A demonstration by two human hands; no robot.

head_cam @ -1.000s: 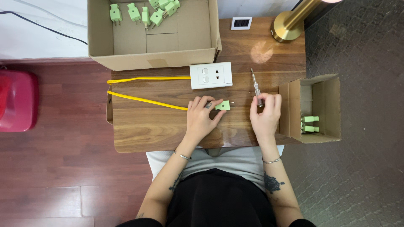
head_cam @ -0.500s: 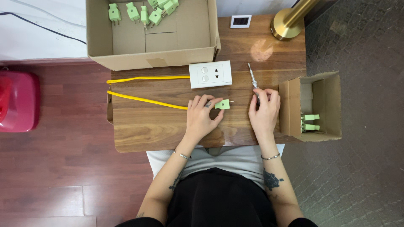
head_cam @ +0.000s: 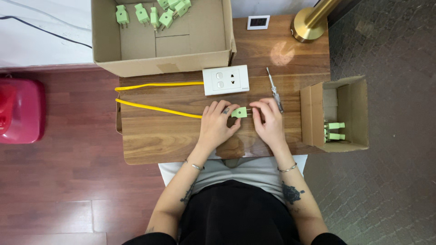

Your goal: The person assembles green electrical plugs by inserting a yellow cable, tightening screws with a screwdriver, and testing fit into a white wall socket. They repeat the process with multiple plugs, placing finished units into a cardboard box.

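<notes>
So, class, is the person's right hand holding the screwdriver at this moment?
No: the screwdriver lies on the table, just beyond the right hand, which grips the green plug.

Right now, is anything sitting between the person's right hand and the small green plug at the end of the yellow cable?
Nothing visible. The right hand is at the prong end of the small green plug, while the left hand grips its other side. The metal screwdriver lies beyond, clear of both.

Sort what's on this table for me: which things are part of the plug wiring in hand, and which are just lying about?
In hand:
left hand and right hand on the green plug
yellow cable
screwdriver, lying beside the right hand
big box of green plugs
small box with two plugs

Lying about:
white switch-socket plate
brass lamp base
small display
red container
</notes>
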